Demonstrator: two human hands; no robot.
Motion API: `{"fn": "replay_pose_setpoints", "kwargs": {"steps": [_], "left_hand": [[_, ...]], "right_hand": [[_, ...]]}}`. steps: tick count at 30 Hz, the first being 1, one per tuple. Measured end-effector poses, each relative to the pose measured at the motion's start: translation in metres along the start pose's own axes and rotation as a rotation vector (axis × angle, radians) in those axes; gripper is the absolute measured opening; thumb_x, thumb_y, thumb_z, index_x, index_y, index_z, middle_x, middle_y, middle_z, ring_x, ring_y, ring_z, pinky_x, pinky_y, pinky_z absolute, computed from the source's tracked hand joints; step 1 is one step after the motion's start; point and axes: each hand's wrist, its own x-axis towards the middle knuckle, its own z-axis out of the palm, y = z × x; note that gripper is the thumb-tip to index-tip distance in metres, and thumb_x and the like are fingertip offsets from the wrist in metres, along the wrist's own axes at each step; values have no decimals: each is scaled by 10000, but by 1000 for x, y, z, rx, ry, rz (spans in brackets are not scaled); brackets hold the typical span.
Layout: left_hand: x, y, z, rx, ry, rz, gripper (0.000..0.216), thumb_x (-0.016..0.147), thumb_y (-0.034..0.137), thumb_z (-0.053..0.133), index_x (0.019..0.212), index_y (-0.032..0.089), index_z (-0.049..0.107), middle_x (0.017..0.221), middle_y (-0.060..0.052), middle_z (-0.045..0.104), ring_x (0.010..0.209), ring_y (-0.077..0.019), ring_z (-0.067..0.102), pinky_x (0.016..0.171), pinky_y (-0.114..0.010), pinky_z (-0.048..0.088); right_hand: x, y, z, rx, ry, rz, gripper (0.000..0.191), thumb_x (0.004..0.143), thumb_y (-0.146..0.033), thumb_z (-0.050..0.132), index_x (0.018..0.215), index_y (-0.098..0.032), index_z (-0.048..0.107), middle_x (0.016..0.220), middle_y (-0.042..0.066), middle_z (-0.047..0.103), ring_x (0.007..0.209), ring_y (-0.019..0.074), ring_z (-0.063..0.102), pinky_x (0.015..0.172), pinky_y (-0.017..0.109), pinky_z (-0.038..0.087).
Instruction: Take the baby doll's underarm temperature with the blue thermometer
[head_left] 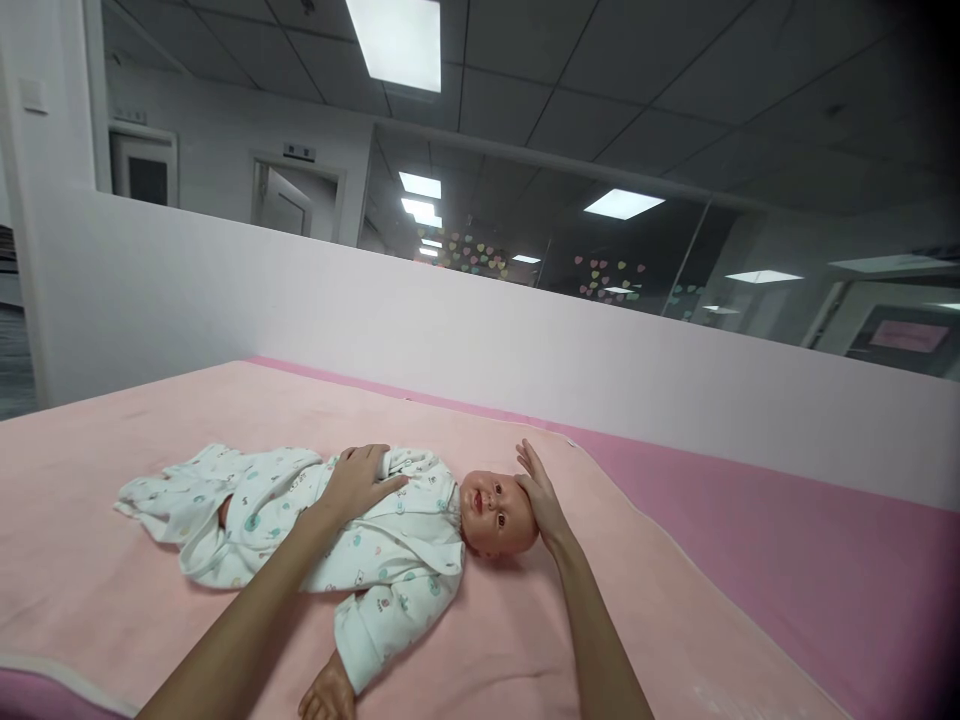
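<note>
A baby doll [498, 512] lies on its back on a pink mat, its head to the right and its legs to the left. It wears a white, patterned baby outfit [405, 560] with long sleeves. My left hand [361, 484] rests open on the doll's chest, fingers spread over the cloth. Against the top of the doll's head lies my right hand [541, 492], fingers stretched out and apart. One doll hand [328, 692] sticks out of the near sleeve. The doll's feet are not visible inside the cloth.
The pink mat [97, 540] covers a darker pink surface [750, 520] that shows at the right. Behind it runs a low white wall [450, 330] with glass above. A light switch [33, 96] is on the wall at the far left.
</note>
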Motion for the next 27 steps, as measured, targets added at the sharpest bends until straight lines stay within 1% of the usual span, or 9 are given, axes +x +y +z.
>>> {"fn": "replay_pose_setpoints", "kwargs": {"steps": [2, 4, 8, 12, 16, 20, 22, 25, 27], "left_hand": [[0, 0, 0, 1, -2, -2, 580, 770, 606, 412, 1163, 184, 485, 1162, -92, 564, 1082, -266, 472, 946, -383, 273], [0, 0, 0, 4, -1, -2, 575, 773, 598, 415, 1165, 184, 484, 1165, -92, 561, 1080, -266, 472, 948, -385, 271], [0, -1, 1, 11, 3, -4, 560, 778, 584, 417, 1164, 185, 486, 1161, -85, 564, 1080, -262, 473, 945, -382, 275], [1, -2, 3, 10, 9, 1, 539, 781, 565, 425, 1170, 196, 483, 1170, -78, 557, 1083, -255, 469, 949, -380, 272], [2, -3, 4, 18, 6, 3, 525, 785, 549, 429, 1167, 194, 482, 1173, -82, 557, 1078, -258, 474, 948, -383, 272], [1, -1, 2, 26, 3, -3, 519, 787, 542, 431, 1163, 187, 483, 1169, -82, 560, 1077, -257, 481, 949, -383, 277], [1, 0, 1, 26, 3, -9, 520, 789, 544, 424, 1165, 190, 483, 1173, -80, 559, 1079, -255, 482, 946, -379, 281], [1, 1, 0, 24, -4, -16, 522, 789, 545, 420, 1170, 193, 480, 1180, -80, 555, 1084, -253, 479, 946, -377, 281], [1, 0, 1, 23, -3, -12, 522, 788, 542, 423, 1172, 192, 478, 1182, -79, 554, 1086, -252, 476, 947, -378, 279]], "right_hand": [[-1, 1, 1, 8, 34, 10, 727, 678, -287, 492, 1358, -326, 239, 1448, 8, 212, 1282, 200, 296, 1007, 370, 291], [-2, -1, 2, 12, 72, 15, 715, 679, -300, 509, 1348, -347, 262, 1454, -10, 196, 1287, 206, 289, 997, 371, 305], [-3, -7, 0, 37, -80, 66, 406, 701, -413, 523, 1040, -224, 642, 1196, 60, 567, 1120, 242, 494, 957, 375, 353], [-4, -11, 0, 95, -105, 159, 477, 700, -575, 509, 740, -147, 717, 874, 98, 692, 918, 253, 603, 884, 366, 417], [-3, -5, 3, 99, -34, 117, 493, 680, -583, 543, 935, -183, 680, 1068, 85, 638, 1035, 245, 554, 931, 364, 392], [-3, 1, 4, 80, 183, 35, 663, 674, -536, 584, 1275, -323, 404, 1409, 14, 316, 1261, 203, 341, 987, 354, 342], [-3, 0, 4, 95, 112, 71, 621, 678, -526, 581, 1240, -291, 460, 1361, 39, 398, 1226, 212, 394, 970, 354, 362], [-2, -2, 3, 122, -82, 147, 445, 679, -521, 564, 943, -178, 669, 1084, 87, 633, 1061, 243, 544, 931, 364, 400], [-2, -1, 2, 129, -81, 149, 403, 669, -500, 574, 862, -166, 689, 1030, 84, 656, 1030, 245, 561, 935, 374, 397]]}}
